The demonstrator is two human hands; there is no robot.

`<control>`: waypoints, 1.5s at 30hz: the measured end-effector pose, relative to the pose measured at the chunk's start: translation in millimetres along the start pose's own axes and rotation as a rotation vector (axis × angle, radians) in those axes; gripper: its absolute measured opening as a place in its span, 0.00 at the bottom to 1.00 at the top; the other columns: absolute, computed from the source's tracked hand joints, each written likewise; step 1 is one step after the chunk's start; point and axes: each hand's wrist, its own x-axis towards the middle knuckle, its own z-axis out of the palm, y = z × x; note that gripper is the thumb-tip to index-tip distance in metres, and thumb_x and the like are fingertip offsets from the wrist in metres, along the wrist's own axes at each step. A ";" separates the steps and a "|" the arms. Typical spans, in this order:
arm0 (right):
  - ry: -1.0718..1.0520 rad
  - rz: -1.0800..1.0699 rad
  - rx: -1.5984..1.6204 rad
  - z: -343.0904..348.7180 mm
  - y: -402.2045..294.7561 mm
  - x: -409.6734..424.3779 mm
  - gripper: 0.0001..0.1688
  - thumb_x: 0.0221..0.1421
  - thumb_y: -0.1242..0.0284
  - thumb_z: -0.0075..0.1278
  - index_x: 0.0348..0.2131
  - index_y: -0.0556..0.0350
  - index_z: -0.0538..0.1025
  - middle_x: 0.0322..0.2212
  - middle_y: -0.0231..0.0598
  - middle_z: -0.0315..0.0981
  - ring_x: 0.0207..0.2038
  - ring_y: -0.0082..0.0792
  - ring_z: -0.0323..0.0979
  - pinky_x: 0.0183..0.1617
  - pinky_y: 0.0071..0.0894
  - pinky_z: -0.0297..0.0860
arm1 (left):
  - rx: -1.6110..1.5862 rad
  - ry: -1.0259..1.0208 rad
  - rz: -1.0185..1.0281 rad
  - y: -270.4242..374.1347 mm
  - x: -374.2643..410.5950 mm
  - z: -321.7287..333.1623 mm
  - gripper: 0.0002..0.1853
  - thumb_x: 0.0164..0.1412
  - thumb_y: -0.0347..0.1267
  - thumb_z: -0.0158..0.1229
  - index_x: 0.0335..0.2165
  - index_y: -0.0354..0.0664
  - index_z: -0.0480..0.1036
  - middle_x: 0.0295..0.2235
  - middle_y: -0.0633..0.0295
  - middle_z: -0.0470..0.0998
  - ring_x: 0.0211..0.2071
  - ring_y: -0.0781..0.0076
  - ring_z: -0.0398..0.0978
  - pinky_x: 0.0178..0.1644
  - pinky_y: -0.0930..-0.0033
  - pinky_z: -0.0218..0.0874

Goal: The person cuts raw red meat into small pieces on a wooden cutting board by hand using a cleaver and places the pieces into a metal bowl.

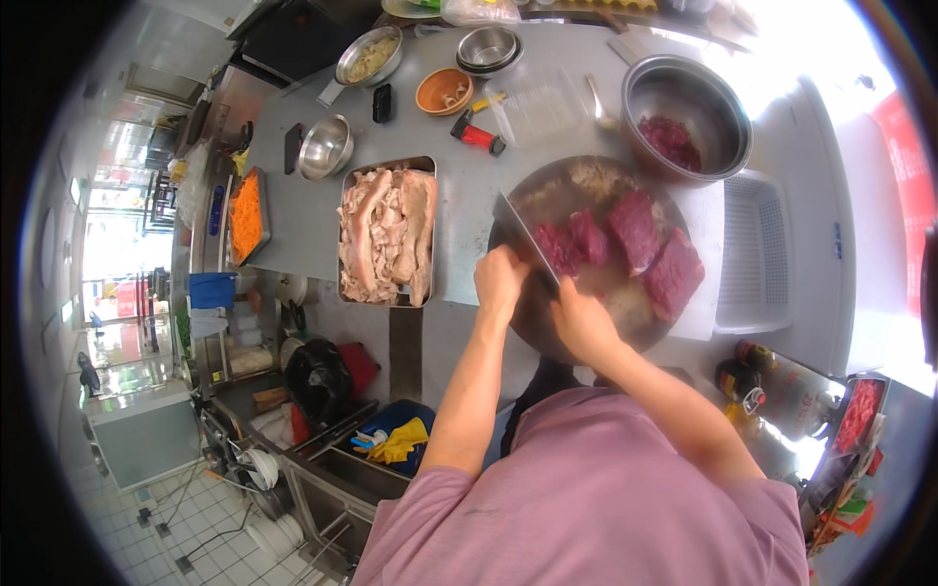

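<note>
My right hand (582, 319) grips the handle end of a cleaver (529, 236), whose blade stands on edge over the left part of a round chopping board (623, 311). My left hand (501, 277) is at the board's left edge, close beside the blade; its fingers are curled, and whether they touch the blade or hold something cannot be told. Right of the blade lie cut red meat (557, 247) and a smaller chunk (588, 238). Two larger slabs of raw red meat, one (633, 231) upper and one (674, 275) lower, rest at the board's right side.
A deep metal pot (741, 150) holding red meat stands beyond the board. Left are a metal tray (432, 242) of pale meat, a steel bowl (326, 148) and a tray of shredded carrot (247, 216). A red-handled tool (480, 138) lies behind; a white plastic basket (755, 256) is right.
</note>
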 end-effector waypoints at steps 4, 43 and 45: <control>0.065 -0.093 0.031 4.5 0.9 31.6 0.13 0.53 0.71 0.44 0.33 0.60 0.59 0.21 0.57 0.70 0.26 0.60 0.70 0.29 0.57 0.65 | 0.029 0.010 0.044 -9.2 0.9 -1.2 0.07 0.41 0.29 0.59 0.21 0.35 0.73 0.18 0.51 0.75 0.23 0.57 0.75 0.30 0.61 0.65; 0.007 -0.080 -0.255 -2.3 -21.5 0.6 0.10 0.54 0.71 0.43 0.31 0.58 0.60 0.19 0.52 0.71 0.22 0.53 0.72 0.25 0.49 0.68 | -0.084 -0.001 -0.233 -4.9 -1.2 -9.7 0.10 0.39 0.30 0.61 0.23 0.33 0.74 0.25 0.46 0.76 0.31 0.48 0.75 0.37 0.57 0.65; -0.058 -0.055 -0.264 -14.9 -14.0 -26.6 0.10 0.53 0.71 0.43 0.32 0.58 0.60 0.21 0.52 0.71 0.23 0.54 0.72 0.26 0.51 0.68 | -0.098 -0.013 -0.230 -6.3 -3.1 -6.7 0.10 0.39 0.29 0.61 0.23 0.32 0.74 0.25 0.46 0.76 0.31 0.48 0.75 0.37 0.58 0.65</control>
